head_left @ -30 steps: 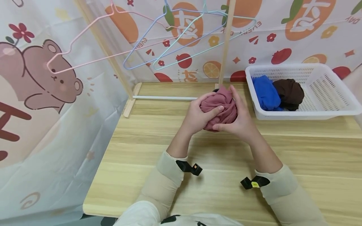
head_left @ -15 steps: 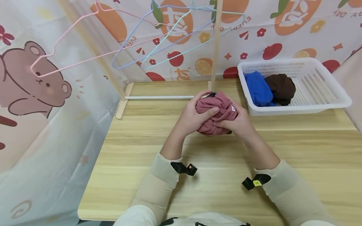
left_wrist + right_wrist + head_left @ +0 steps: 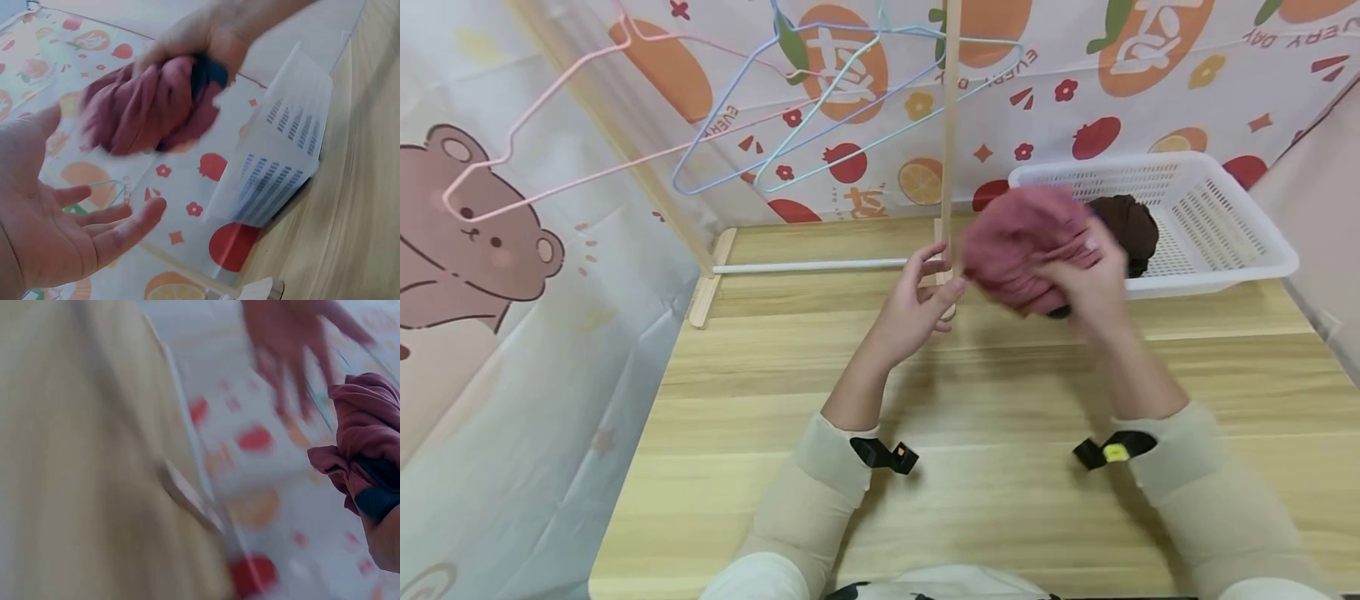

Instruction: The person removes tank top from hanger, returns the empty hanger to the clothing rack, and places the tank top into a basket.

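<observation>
My right hand (image 3: 1101,287) grips a bundled dusty-pink garment (image 3: 1022,242) by its right side, held up in front of the basket. In the left wrist view the bundle (image 3: 140,112) shows twisted folds and a dark teal band (image 3: 209,76) near the gripping fingers. My left hand (image 3: 913,312) is apart from the garment, its palm turned toward it. Its fingers are relaxed and spread, with nothing in them. A white plastic basket (image 3: 1210,208) stands behind the garment; in it lies a brown cloth bundle (image 3: 1127,229). The blue cloth beside that is almost wholly hidden.
Pink (image 3: 561,77), blue (image 3: 722,104) and mint-green (image 3: 820,112) hangers hang at upper left. A wooden rack post (image 3: 951,125) rises behind my hands, and a white bar (image 3: 812,267) runs low across the rack. All stands on a wood-grain table (image 3: 775,400) before a printed curtain.
Both hands held the pink bundle earlier. My left hand has let go, and my right hand has carried the bundle right and up toward the basket. The head view has shifted to the right.
</observation>
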### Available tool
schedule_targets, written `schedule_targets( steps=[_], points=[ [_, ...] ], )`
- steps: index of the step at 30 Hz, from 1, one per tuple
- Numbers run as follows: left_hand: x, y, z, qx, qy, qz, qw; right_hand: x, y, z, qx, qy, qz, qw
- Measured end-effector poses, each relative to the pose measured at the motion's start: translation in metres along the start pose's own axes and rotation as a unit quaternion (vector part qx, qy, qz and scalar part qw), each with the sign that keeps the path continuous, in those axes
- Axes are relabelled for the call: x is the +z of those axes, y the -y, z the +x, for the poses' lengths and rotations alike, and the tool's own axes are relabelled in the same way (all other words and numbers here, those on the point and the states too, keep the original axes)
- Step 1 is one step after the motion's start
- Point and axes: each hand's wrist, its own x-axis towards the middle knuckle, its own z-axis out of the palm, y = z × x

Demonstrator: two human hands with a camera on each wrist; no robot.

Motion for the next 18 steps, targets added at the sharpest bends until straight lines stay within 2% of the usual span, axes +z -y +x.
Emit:
schedule_targets(
  steps=[1,5,7,9,10,11,13,15,16,18],
  points=[
    [0.0,0.001,0.0,-0.009,0.005,-0.001,1.0,-0.01,0.009,0.011,-0.003,-0.028,0.011,0.9996],
    [-0.002,0.003,-0.002,-0.02,0.024,0.047,0.9984,-0.062,0.045,0.061,-0.018,-0.125,0.04,0.9912],
    [-0.003,0.004,-0.003,-0.02,0.035,0.066,0.997,-0.091,0.057,0.084,-0.026,-0.169,0.007,0.9853],
    [-0.004,0.005,-0.004,-0.017,0.041,0.08,0.9958,-0.119,0.061,0.102,-0.016,-0.213,-0.078,0.9738],
    [-0.005,0.005,-0.004,-0.016,0.042,0.084,0.9955,-0.132,0.061,0.108,0.002,-0.23,-0.145,0.9623],
    [-0.006,0.006,-0.005,-0.015,0.044,0.087,0.9951,-0.145,0.058,0.113,0.024,-0.243,-0.217,0.9449],
    [-0.008,0.006,-0.006,-0.014,0.047,0.091,0.9946,-0.166,0.047,0.119,0.081,-0.245,-0.36,0.8963],
    [-0.01,0.007,-0.007,-0.018,0.052,0.094,0.9941,-0.181,0.034,0.122,0.125,-0.221,-0.47,0.8453],
    [-0.011,0.008,-0.007,-0.019,0.054,0.095,0.9939,-0.186,0.027,0.122,0.142,-0.201,-0.501,0.8295],
    [-0.013,0.008,-0.008,-0.023,0.056,0.096,0.9936,-0.19,0.017,0.122,0.161,-0.161,-0.539,0.8111]
  ],
)
